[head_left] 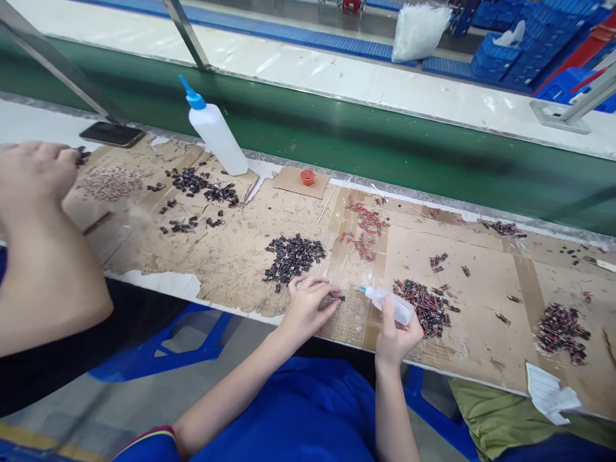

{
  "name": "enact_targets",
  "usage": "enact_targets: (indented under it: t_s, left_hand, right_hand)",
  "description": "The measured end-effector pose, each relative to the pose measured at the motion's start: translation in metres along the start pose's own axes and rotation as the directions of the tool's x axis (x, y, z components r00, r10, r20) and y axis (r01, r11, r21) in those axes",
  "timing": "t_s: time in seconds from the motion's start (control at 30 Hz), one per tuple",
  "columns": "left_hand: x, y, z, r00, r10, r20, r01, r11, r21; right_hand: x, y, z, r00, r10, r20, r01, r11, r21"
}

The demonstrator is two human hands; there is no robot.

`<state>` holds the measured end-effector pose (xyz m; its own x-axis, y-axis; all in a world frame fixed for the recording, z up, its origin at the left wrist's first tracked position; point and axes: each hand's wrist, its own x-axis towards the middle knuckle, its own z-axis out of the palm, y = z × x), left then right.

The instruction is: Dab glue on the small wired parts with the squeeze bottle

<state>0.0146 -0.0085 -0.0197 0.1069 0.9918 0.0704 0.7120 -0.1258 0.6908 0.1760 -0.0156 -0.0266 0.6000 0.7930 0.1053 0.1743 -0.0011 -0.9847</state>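
Observation:
Between the fingertips of my left hand (312, 305) is a small black part (342, 298), just above the cardboard. My right hand (397, 337) grips a small clear squeeze bottle (395, 307), tilted so that its thin blue tip points left toward the black part; tip and part are apart. A pile of black parts (294, 258) lies just beyond my left hand. Beside my right hand is a pile of black-and-red parts (426, 308). Small red parts (368, 219) are scattered farther back on the cardboard (240, 256).
A large white bottle with a blue cap (219, 138) stands at the back left, near a phone (113, 133). A red cup (307, 177) sits on a cardboard piece. Another person's arm (48, 256) reaches in at the left. More black-and-red parts (563, 333) lie at right.

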Motion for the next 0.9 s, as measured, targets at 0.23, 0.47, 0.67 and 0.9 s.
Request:
enact_targets:
  t_s: [0.23,0.47,0.67,0.9]
  left_hand:
    - [0.05,-0.002,-0.031,1.0,0.007,0.025,-0.01,0.989,0.148]
    - [0.117,-0.004,-0.03,0.996,0.055,0.069,-0.074,0.94,0.332]
    - [0.129,-0.008,-0.017,0.982,0.104,0.156,-0.154,0.922,0.355]
    - [0.089,0.005,-0.029,0.985,0.159,0.061,-0.16,0.987,-0.001]
  right_hand:
    - [0.006,0.002,0.014,0.994,-0.104,0.034,0.099,0.989,0.111]
    - [0.007,0.007,0.016,0.987,-0.141,0.073,0.132,0.985,0.113]
    - [0.009,0.01,0.02,0.976,-0.116,0.182,0.094,0.988,0.126]
    - [0.004,0.013,0.012,0.943,-0.33,0.045,0.332,0.941,-0.058]
